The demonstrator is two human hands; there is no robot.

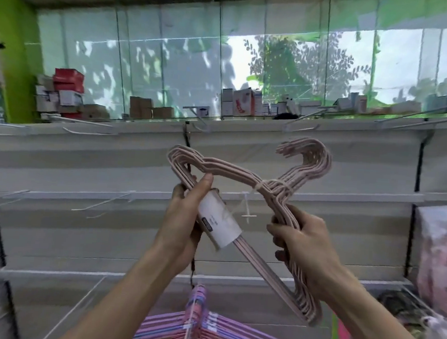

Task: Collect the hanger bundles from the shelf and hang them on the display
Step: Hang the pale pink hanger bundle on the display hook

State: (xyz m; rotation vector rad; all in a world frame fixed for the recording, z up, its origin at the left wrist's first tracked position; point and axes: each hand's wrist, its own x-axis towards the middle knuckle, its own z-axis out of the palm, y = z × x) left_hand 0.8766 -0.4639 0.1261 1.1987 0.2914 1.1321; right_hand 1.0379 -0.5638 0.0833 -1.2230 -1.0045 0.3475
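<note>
White slatted display wall point(305, 228) ahead, under a glass partition showing blurred trees, with green paint at the far left. Along the top ledge: small cartons, red and white boxes point(64, 89) at the left, brown boxes point(147, 108) nearer the middle, pale packets further right. Bare wire hooks point(101, 200) jutted from the rails at several heights (motion blur softened most of them). Held up in front of the wall, between both arms: a bundle of pale pink hangers point(243, 176), tilted, its hook ends up and to the right, tied with white cord near the neck. Left hand point(184, 219) curled round the bundle's upper left shoulder, thumb pressed on the top bar, just beside a white paper label sleeve point(220, 219) wrapped on the lower bar. Right hand point(302, 243) clenched round the opposite shoulder, fingers wrapped over the bars. Below, on a lower hook: more bundles of purple and pink hangers point(206, 329). At the right edge, bagged pink goods point(439, 250), too blurred to name.
</note>
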